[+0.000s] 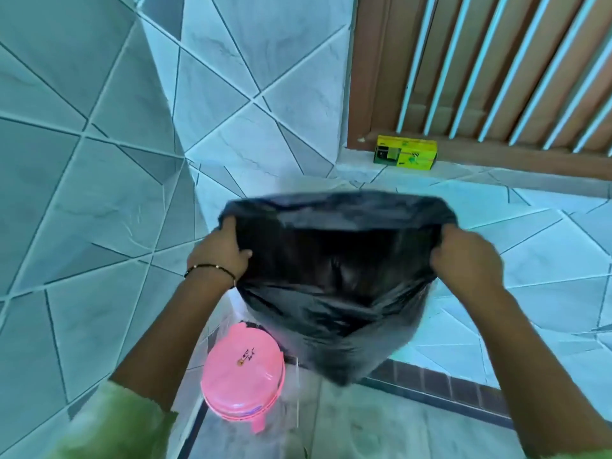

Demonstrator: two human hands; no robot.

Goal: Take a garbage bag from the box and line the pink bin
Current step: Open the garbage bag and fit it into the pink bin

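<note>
Black garbage bag (334,286): thin glossy plastic, mouth spread wide open, held in the air by its rim at both sides, body hanging crumpled to a tapered bottom. Pink bin (243,367): round, lid closed, standing on the floor below the bag's left side. Yellow-green box (405,156): lying on the tiled ledge, against the slatted brown panel.

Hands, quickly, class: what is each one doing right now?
Left hand: grips the left rim of the black bag.
Right hand: grips the bag's right rim.
</note>
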